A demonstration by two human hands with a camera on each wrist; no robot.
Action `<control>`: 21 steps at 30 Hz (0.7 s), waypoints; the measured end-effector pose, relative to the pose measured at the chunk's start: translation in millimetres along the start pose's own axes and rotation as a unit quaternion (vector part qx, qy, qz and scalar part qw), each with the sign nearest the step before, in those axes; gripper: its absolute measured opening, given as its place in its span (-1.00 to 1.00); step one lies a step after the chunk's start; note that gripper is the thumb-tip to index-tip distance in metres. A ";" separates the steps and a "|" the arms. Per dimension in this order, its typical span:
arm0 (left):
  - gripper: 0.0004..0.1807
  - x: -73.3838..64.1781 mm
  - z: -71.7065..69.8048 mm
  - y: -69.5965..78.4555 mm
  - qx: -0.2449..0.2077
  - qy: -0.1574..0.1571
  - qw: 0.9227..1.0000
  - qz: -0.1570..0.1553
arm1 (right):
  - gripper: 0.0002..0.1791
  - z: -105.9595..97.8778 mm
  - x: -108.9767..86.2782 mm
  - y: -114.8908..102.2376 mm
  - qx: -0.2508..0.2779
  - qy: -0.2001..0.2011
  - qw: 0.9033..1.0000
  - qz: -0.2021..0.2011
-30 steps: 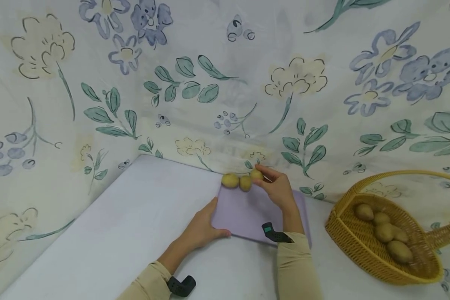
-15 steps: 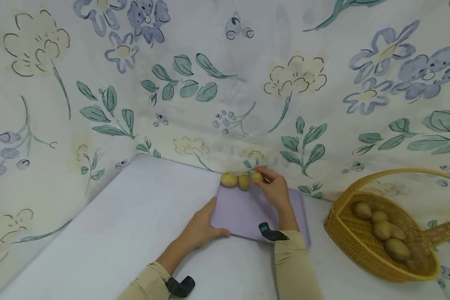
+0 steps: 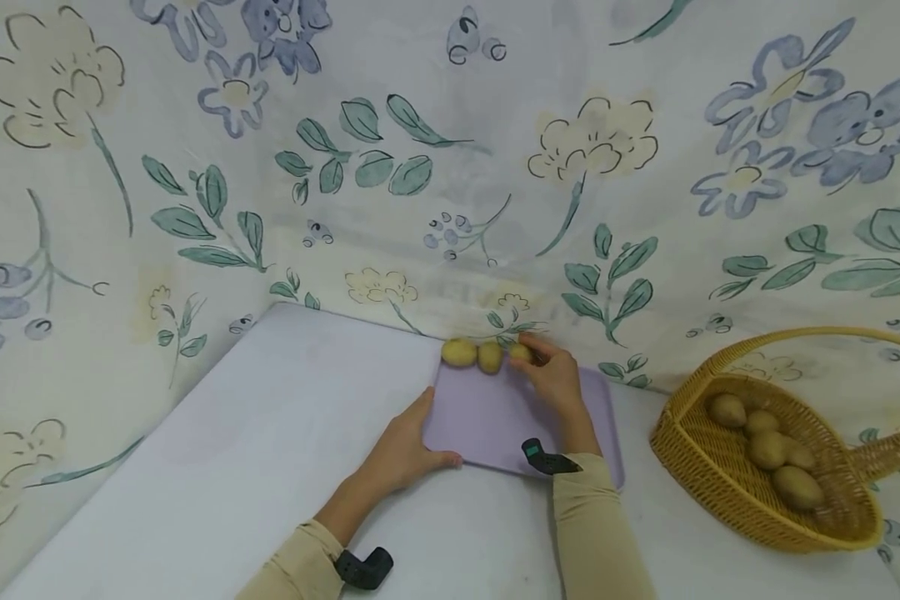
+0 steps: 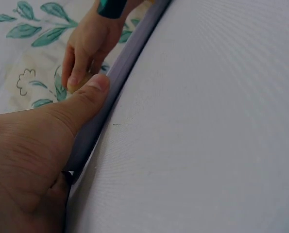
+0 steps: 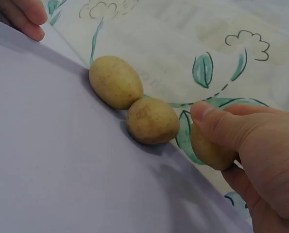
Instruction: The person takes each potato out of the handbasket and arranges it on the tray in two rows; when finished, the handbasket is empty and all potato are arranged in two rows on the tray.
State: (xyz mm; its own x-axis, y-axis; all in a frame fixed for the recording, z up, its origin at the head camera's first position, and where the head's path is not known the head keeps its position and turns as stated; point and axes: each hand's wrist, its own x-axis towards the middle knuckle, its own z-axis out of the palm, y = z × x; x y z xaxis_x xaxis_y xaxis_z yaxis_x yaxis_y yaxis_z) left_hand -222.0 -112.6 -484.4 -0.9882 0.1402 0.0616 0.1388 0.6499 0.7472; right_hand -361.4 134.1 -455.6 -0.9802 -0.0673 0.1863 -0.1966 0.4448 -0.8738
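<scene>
My right hand (image 3: 557,383) pinches a potato (image 5: 212,149) between thumb and fingers at the far edge of a light purple tray (image 3: 480,417). Two more potatoes lie side by side along that edge: an oval one (image 3: 459,352) at the far left corner and a rounder one (image 3: 490,357) beside it. A gap separates the held potato from the rounder one in the right wrist view. At the tray's near left corner my left hand (image 3: 396,454) holds the rim, thumb along the front edge, fingers along the left side. The left wrist view shows its thumb (image 4: 88,94) on the rim.
A wicker basket (image 3: 708,479) with a tall handle stands to the right, with several potatoes (image 3: 767,450) in it. A white tabletop (image 3: 270,433) surrounds the tray. Floral cloth (image 3: 390,225) rises directly behind the table and tray.
My right hand has shifted slightly right with its potato, widening the gap to the rounder one. The left hand keeps its place on the tray. The head view has shifted a little.
</scene>
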 end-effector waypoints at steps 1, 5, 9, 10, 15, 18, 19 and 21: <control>0.35 0.0 1.0 0.1 0.000 -0.001 1.000 0.001 | -0.47 -0.4 -0.3 1.4 -0.008 0.002 1.000 0.001; 0.35 0.8 2.7 -0.9 0.004 -0.002 1.000 0.001 | -0.47 1.2 1.0 5.5 -0.017 -0.005 1.000 -0.003; 0.35 1.0 -1.5 -1.8 0.009 -0.001 1.000 -0.007 | -0.46 6.7 5.0 4.8 -0.021 -0.018 1.000 -0.014; 0.35 1.2 -2.4 -1.9 0.009 -0.003 1.000 -0.008 | -0.46 7.6 5.5 4.9 -0.023 -0.020 0.999 -0.016; 0.35 1.5 -2.8 -2.0 0.007 -0.006 1.000 -0.008 | -0.46 8.5 5.8 7.9 -0.039 -0.032 0.999 -0.019; 0.35 1.4 -1.2 -1.8 0.004 -0.005 1.000 -0.007 | -0.46 9.0 5.1 11.0 -0.065 -0.039 0.997 -0.020; 0.35 1.1 -0.9 -1.6 0.004 -0.007 1.000 -0.008 | -0.46 9.5 4.7 12.1 -0.072 -0.040 0.996 -0.021; 0.35 0.1 -1.1 -1.2 0.005 -0.010 1.000 -0.011 | -0.46 10.7 3.3 13.7 -0.076 -0.042 0.996 -0.020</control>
State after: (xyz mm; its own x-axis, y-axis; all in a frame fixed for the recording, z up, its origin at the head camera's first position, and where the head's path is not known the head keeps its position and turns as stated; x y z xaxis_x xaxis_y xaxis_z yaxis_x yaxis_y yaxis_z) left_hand -222.3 -114.2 -484.5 -0.9896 0.1407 0.0310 0.1171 0.6600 0.7421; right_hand -367.6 130.4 -471.7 -0.9714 -0.1591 0.1763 -0.2361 0.5694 -0.7874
